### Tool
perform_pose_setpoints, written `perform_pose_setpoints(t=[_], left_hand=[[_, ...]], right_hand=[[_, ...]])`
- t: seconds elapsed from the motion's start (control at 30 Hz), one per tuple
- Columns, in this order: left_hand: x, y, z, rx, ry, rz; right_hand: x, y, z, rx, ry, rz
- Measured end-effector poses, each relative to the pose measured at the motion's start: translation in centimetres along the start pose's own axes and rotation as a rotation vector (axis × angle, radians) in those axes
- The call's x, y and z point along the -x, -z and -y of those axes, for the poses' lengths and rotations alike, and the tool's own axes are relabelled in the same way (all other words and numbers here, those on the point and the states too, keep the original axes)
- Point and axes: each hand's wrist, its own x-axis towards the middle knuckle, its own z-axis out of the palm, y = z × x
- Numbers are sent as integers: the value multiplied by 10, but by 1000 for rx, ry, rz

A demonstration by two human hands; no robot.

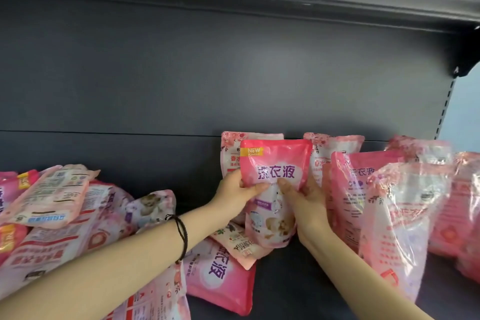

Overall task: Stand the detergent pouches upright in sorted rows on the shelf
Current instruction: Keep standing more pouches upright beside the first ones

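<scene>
Dark grey metal shelf [298, 275], frame ctr: left hand [235, 189] & right hand [305, 201] both grasp pink plastic detergent pouch [275, 169], long axis vertical, w/ upright rows at right.

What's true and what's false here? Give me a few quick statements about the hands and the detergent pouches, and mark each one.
1. The left hand and the right hand both grip one pink pouch, held upright. True.
2. The pouches on the far left stand in a neat row. False: that heap lies flat and jumbled.
3. A dark cord bracelet sits on the left wrist. True.
4. The held pouch has a blue front. False: it is pink, with a yellow NEW tag.
</scene>
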Motion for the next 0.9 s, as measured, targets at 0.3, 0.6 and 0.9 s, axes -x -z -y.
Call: perform_pose_setpoints(t=[0.3, 0.6, 0.9], left_hand=[[17, 46, -4, -131, -43, -39], [15, 43, -10, -149, 12, 99], [32, 113, -44, -797, -131, 286]], right_hand=[[20, -33, -2, -177, -132, 131], [7, -20, 2, -103, -89, 118], [16, -16, 28, 392, 272, -76]])
